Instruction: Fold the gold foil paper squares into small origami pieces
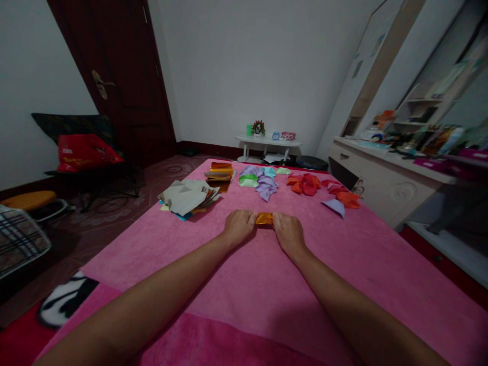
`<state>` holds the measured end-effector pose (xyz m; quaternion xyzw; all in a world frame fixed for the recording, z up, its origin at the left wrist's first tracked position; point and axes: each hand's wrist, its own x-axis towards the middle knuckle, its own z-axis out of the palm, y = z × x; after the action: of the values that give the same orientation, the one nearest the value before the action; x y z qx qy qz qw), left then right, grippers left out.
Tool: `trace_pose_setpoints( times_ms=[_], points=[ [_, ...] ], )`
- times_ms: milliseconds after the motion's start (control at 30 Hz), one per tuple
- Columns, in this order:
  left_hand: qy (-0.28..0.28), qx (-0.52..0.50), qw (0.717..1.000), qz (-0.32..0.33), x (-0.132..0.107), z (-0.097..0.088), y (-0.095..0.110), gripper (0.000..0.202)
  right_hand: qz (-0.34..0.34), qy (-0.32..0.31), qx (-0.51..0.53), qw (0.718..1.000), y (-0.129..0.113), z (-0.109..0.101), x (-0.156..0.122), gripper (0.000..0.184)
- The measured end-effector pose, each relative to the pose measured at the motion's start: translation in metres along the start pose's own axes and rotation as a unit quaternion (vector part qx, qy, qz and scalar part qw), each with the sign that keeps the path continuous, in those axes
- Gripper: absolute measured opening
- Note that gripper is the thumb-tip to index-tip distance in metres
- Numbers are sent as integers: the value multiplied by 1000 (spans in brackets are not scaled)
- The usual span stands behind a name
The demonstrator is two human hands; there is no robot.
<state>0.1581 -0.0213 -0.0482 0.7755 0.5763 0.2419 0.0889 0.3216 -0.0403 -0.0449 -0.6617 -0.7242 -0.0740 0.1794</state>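
Note:
Both hands meet over the middle of a pink cloth, gripping a small piece of shiny gold paper between them. My left hand pinches its left end with closed fingers. At the right end, my right hand is closed on the same piece, which looks folded into a narrow strip. Beyond my left hand lies a loose stack of greyish paper sheets, with blue and yellow edges showing below. Behind that stands a pile of gold foil paper.
Folded purple and green papers lie at the far middle. Red folded papers, orange ones and a lilac piece lie far right. A cluttered dresser flanks the right; a chair holds a red bag at left.

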Motion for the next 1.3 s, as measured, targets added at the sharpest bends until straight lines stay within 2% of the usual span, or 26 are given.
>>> trace_pose_setpoints(
  times_ms=[233, 400, 633, 867, 1033, 1200, 1300],
  points=[
    [2, 8, 1000, -3, -3, -2, 4, 47, -3, 4, 33, 999, 2, 3, 1, 39],
    [2, 3, 1000, 5, -4, -1, 7, 47, 15, 15, 76, 997, 6, 4, 2, 46],
    [32, -25, 999, -28, -2, 0, -1, 61, 11, 25, 105, 994, 3, 2, -1, 40],
    [21, -58, 998, 14, -3, 0, 0, 44, 23, 32, 174, 984, 6, 2, 0, 44],
    [33, -109, 993, 0, 1, 4, -4, 47, -19, 21, 270, 962, 9, 5, 0, 41],
    [54, -199, 978, -18, 2, 3, -8, 60, 40, 36, 378, 924, 14, 15, 5, 46],
    [48, -264, 963, -2, 2, 0, -8, 60, 76, 33, 437, 896, 17, 17, 9, 45]
  ],
)
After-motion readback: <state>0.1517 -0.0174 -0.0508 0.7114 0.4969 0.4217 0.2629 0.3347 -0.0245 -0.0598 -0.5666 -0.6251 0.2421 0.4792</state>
